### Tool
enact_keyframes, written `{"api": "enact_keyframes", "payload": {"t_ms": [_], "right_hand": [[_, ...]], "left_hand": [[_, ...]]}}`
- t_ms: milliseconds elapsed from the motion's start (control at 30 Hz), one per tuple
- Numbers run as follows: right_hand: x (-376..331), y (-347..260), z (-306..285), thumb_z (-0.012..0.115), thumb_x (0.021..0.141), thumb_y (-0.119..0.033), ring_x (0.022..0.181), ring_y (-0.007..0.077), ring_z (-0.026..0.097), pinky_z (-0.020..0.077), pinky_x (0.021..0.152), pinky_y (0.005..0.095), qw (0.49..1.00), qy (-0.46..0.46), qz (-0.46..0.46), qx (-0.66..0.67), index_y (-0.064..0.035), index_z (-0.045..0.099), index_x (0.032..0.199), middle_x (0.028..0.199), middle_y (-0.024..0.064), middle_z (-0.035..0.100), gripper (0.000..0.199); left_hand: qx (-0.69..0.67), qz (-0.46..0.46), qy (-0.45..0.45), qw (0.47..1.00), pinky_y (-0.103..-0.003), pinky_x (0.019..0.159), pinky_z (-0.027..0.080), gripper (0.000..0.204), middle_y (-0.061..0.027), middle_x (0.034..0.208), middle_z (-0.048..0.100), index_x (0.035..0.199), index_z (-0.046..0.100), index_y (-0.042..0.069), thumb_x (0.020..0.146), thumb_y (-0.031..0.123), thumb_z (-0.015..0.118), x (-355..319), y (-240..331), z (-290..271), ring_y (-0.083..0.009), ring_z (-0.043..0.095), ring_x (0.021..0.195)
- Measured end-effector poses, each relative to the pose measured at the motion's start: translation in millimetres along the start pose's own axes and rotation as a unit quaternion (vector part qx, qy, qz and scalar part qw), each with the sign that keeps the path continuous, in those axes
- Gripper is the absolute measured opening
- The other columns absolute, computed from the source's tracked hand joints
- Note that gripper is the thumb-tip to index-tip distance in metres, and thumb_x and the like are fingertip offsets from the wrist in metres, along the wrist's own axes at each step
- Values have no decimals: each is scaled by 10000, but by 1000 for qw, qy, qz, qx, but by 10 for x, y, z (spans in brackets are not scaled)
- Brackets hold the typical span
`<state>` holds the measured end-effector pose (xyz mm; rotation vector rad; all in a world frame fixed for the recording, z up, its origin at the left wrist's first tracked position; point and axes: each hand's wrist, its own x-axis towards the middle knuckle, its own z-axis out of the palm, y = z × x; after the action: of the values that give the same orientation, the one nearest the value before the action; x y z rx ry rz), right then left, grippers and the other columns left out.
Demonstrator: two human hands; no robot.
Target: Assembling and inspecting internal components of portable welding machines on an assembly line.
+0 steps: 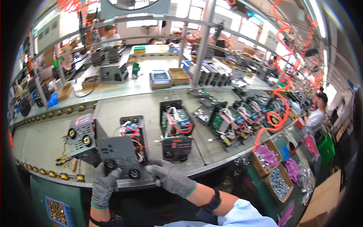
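My left hand (103,184), in a grey knit glove, grips the lower left corner of a grey metal front panel (119,151). The panel leans up and has two round sockets near its lower edge. Behind it stands an open device housing (140,126) with red and white wires and blue parts. At the panel's right edge is my gloved right hand (169,177), fingers closed together and pointing left; what they hold is hidden. Just left stands another dark unit (81,134) with two brass-centred sockets. To the right sits an open unit (176,125) with its front panel folded down.
More open units with circuit boards (236,117) line the bench to the right. Pliers (62,160) lie at left near roller tracks (51,174). Below are a blue bin of brass parts (68,209) and a box of screws (290,185). An orange coiled hose (281,90) hangs at right. Co-workers sit beyond.
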<state>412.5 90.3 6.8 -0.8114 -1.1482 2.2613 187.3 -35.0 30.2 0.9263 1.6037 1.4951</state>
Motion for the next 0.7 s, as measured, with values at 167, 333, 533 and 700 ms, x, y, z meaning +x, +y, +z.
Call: {"api": "enact_keyframes", "payload": {"t_ms": [167, 333, 533, 700], "right_hand": [[404, -268, -51, 732, 989, -313, 699, 47, 586, 496, 581, 228, 989, 2, -47, -140, -8, 648, 1291, 886, -19, 611, 437], [927, -299, 24, 730, 975, -429, 999, 269, 700, 535, 891, 399, 888, 80, -333, -307, -13, 694, 1285, 1041, 145, 752, 520], [1360, -290, 71, 695, 990, -475, 1029, 321, 674, 515, 967, 434, 781, 267, -404, -394, 19, 668, 1261, 1117, 189, 709, 564], [1531, -308, 112, 660, 1054, -372, 969, 151, 616, 516, 895, 319, 881, 201, -370, -215, 0, 663, 1197, 1049, 71, 687, 399]], "left_hand": [[125, 94, 11, 988, -281, 731, 539, 342, -52, 998, 716, 1214, 679, -4, 988, 253, 694, 520, 305, 130, -96, 652, 833], [423, 258, 107, 862, -458, 799, 575, 467, -205, 949, 744, 1239, 621, -27, 908, 268, 767, 977, 267, 182, -338, 737, 859], [326, 217, 158, 907, -474, 919, 557, 543, -266, 1081, 728, 1383, 569, 11, 985, 363, 685, 1107, 20, 316, -397, 721, 1036], [168, 239, 169, 941, -418, 964, 542, 483, -231, 1139, 709, 1433, 528, -13, 1035, 240, 628, 1279, -185, 365, -317, 704, 1076]]}}
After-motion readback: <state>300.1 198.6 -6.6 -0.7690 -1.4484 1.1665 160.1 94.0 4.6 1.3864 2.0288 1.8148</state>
